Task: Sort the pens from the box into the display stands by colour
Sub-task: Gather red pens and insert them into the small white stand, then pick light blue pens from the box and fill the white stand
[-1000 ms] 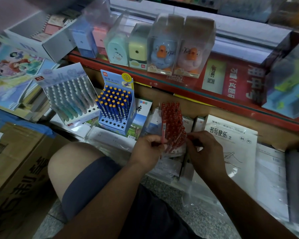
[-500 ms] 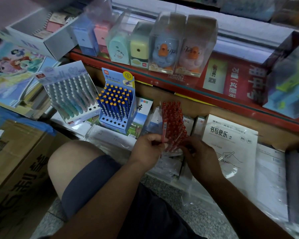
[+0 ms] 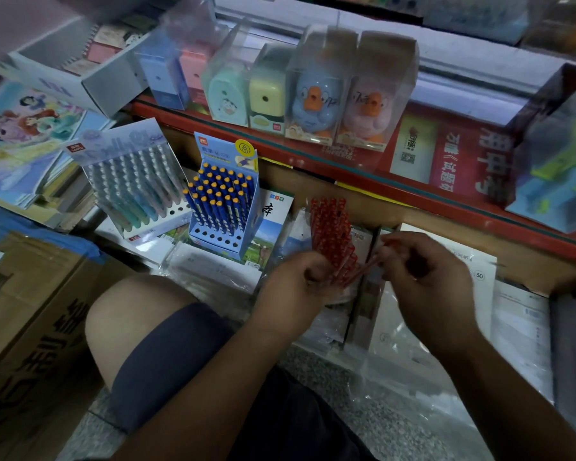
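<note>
- Head view, far left: a pastel pen stand (image 3: 137,191) and, just beside it, a blue pen stand (image 3: 220,207) lean back under the red shelf (image 3: 396,191). Both are well apart from the hands.
- The left hand (image 3: 300,281) sits with its fingers curled at the foot of the red pens (image 3: 331,234). I cannot tell whether it grips them or only steadies them.
- The red pens stand packed and upright, tilted slightly away, between the two hands and just ahead of them.
- A single red pen (image 3: 363,269) slants from low by the pack's foot up and right into the right hand (image 3: 426,277), which pinches its upper end.
- The hands are near each other but not touching. Judging by the slant, the pen's lower tip points at the pack, so the right hand looks best placed to seat it there.
</note>
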`<state>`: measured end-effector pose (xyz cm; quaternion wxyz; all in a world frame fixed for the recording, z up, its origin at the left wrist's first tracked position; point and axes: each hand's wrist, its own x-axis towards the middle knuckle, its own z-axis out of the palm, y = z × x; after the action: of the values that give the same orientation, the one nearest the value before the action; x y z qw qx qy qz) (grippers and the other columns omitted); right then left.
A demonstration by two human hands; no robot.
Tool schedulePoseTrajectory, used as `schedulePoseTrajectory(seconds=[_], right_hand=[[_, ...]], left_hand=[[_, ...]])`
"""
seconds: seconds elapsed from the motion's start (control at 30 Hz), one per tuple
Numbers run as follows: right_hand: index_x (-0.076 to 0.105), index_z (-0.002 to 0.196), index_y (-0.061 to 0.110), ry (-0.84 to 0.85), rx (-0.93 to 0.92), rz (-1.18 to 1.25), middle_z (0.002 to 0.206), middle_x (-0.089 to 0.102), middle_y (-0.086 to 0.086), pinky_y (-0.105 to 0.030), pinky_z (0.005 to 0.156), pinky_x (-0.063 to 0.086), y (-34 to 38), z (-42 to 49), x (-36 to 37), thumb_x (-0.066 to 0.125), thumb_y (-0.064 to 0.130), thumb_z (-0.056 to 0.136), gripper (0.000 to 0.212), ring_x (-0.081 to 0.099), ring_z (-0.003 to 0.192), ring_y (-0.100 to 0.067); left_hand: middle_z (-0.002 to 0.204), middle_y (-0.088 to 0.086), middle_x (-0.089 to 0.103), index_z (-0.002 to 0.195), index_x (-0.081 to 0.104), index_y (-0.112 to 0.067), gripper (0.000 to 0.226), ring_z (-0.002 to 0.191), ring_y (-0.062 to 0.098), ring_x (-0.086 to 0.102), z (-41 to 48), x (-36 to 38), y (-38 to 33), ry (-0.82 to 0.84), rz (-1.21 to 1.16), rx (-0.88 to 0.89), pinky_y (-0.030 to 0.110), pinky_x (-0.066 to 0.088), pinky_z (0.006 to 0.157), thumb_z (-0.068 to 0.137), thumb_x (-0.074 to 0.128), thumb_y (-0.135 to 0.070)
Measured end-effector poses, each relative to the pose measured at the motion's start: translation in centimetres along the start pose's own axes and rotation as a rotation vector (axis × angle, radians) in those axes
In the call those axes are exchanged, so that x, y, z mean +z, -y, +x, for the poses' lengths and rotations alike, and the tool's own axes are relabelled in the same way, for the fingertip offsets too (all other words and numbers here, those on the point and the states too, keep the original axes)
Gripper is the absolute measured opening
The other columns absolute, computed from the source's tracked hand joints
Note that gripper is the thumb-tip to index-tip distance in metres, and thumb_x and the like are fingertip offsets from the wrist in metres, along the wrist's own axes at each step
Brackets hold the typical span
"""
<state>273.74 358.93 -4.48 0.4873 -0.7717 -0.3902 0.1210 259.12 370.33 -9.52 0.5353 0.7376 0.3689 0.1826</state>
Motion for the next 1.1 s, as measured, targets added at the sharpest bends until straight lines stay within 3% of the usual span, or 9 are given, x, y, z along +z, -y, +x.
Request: schedulePoseTrajectory(seconds=[0.07,0.13,0.23,0.33,0.5,0.67,0.8,1.0,1.1], right_hand=[[0.069,0.100,0.028,-0.084,0.034,0.020,0.081,0.071,0.005,-0.032,0.071,0.057,-1.1,0.1,-0.7,0.067,0.017,0.093,0.013,0.069,0.075,-0.015],[0.068,0.101,0.028,-0.113,0.053,0.000,0.083,0.071,0.006,-0.034,0.074,0.058,-2.1,0.0,-1.0,0.067,0.016,0.093,0.015,0.070,0.077,-0.015],[0.067,0.102,0.029,-0.094,0.047,-0.049,0.086,0.070,0.011,-0.017,0.074,0.055,-3.1,-0.1,-0.7,0.068,0.015,0.092,0.017,0.068,0.080,-0.006],[0.067,0.102,0.028,-0.041,0.000,-0.140,0.092,0.068,0.010,-0.003,0.075,0.045,-4.1,-0.4,0.1,0.069,0.010,0.091,0.020,0.064,0.084,0.000],[0.072,0.103,0.022,0.044,0.013,-0.163,0.094,0.067,0.011,-0.007,0.076,0.046,-5.6,-1.0,1.8,0.071,0.008,0.089,0.020,0.062,0.087,0.003],[0.069,0.112,0.025,0.111,-0.023,-0.201,0.099,0.071,0.010,-0.019,0.076,0.054,-6.6,-1.8,2.7,0.072,0.010,0.088,0.028,0.066,0.084,-0.001],[0.067,0.103,0.020,0.128,-0.105,-0.288,0.090,0.072,0.002,-0.039,0.066,0.058,-7.9,-2.2,3.1,0.073,0.010,0.087,0.019,0.069,0.078,-0.017],[0.070,0.107,0.021,0.216,-0.001,-0.281,0.100,0.068,0.004,-0.035,0.071,0.059,-6.9,-2.0,3.0,0.074,0.012,0.086,0.023,0.067,0.079,-0.010],[0.063,0.105,0.031,0.186,0.037,-0.257,0.101,0.065,0.009,-0.031,0.071,0.057,-5.1,-1.6,2.2,0.075,0.017,0.084,0.028,0.063,0.083,-0.005]], left_hand=[[0.083,-0.004,0.060,0.077,0.050,-0.028,0.036,0.078,0.013,0.060,0.2,-0.9,0.4,-0.107,0.064,-0.030,0.032,0.051,0.071,0.073,0.083,-0.015],[0.090,0.001,0.061,0.083,0.048,-0.027,0.035,0.082,0.016,0.060,0.8,-1.7,0.6,-0.088,0.153,-0.102,0.035,0.052,0.072,0.075,0.080,-0.016],[0.109,0.003,0.063,0.110,0.055,-0.021,0.041,0.100,0.024,0.063,2.8,-1.7,1.7,0.087,0.357,-0.258,0.035,0.054,0.086,0.075,0.077,-0.021],[0.101,0.004,0.070,0.103,0.064,-0.012,0.040,0.100,0.025,0.066,4.0,-0.4,3.2,0.273,0.215,-0.290,0.042,0.056,0.092,0.068,0.082,-0.024],[0.094,-0.016,0.070,0.110,0.066,-0.023,0.042,0.095,0.005,0.067,3.3,1.5,4.9,0.233,0.104,-0.240,0.010,0.048,0.076,0.075,0.086,-0.033],[0.097,-0.019,0.073,0.107,0.067,-0.034,0.044,0.094,0.001,0.066,3.4,1.9,5.8,0.177,0.155,-0.230,0.027,0.053,0.086,0.072,0.082,-0.057],[0.093,-0.022,0.070,0.107,0.064,-0.036,0.046,0.087,-0.005,0.062,3.3,1.9,5.7,0.180,0.186,-0.225,0.017,0.048,0.076,0.072,0.077,-0.064],[0.093,-0.019,0.066,0.115,0.058,-0.034,0.042,0.096,0.007,0.064,2.9,1.8,5.5,0.177,0.135,-0.201,0.022,0.048,0.081,0.081,0.075,-0.051],[0.104,-0.007,0.069,0.117,0.053,-0.034,0.039,0.100,0.017,0.065,2.8,1.9,5.2,0.180,0.170,-0.235,0.038,0.053,0.091,0.085,0.070,-0.050]])
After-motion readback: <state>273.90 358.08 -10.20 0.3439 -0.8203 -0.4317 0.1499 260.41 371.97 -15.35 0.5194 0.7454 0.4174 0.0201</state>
